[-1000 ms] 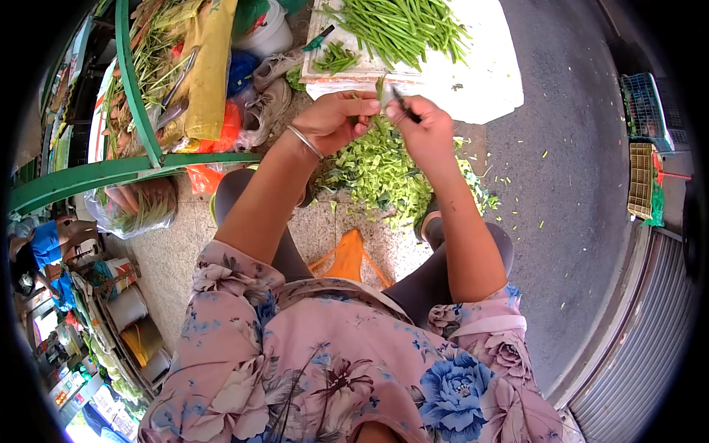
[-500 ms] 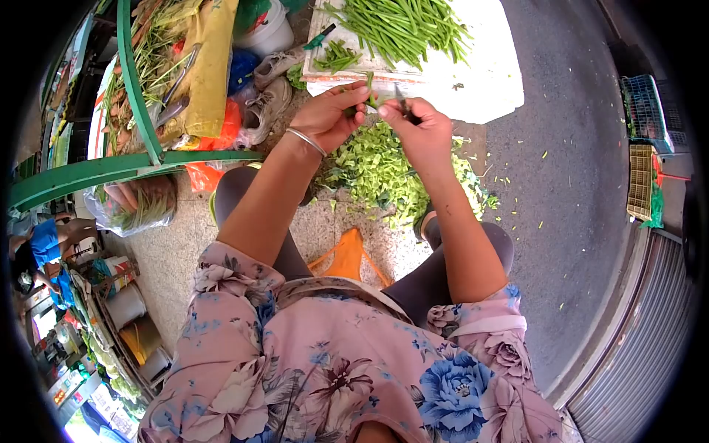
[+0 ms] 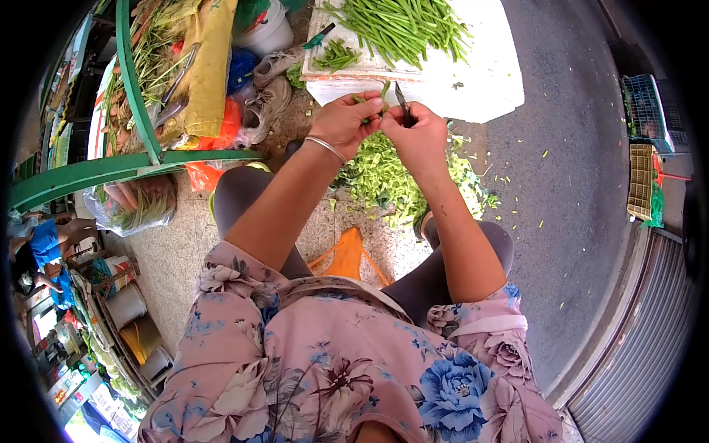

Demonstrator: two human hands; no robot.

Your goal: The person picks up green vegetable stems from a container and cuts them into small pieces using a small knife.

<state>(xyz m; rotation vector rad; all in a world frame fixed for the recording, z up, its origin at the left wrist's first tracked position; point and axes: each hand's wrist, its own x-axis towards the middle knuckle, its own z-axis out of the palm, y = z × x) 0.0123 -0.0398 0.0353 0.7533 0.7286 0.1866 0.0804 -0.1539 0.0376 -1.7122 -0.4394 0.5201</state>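
My left hand (image 3: 346,122) pinches a short green stem (image 3: 385,90) between thumb and fingers, its tip pointing up. Close beside it, my right hand (image 3: 419,140) grips a small knife (image 3: 401,97) with a dark handle, blade upward. The fingertips of both hands nearly meet around the stem's lower end. Below them, a heap of pale green leaf trimmings (image 3: 388,184) covers the ground. Beyond my hands, a white foam box (image 3: 491,81) bears a bundle of long green stems (image 3: 406,29) and a small pile of short green pieces (image 3: 337,56).
A green-handled tool (image 3: 319,37) lies at the box's left edge. Worn shoes (image 3: 267,111), a white bucket (image 3: 269,31) and a green metal frame (image 3: 96,173) are to the left. An orange stool (image 3: 346,255) shows between my knees. Grey pavement (image 3: 569,184) extends rightward.
My left hand has moved right and slightly down, nearer to my right hand. The right hand has shifted slightly, with the knife blade now standing clear above it.
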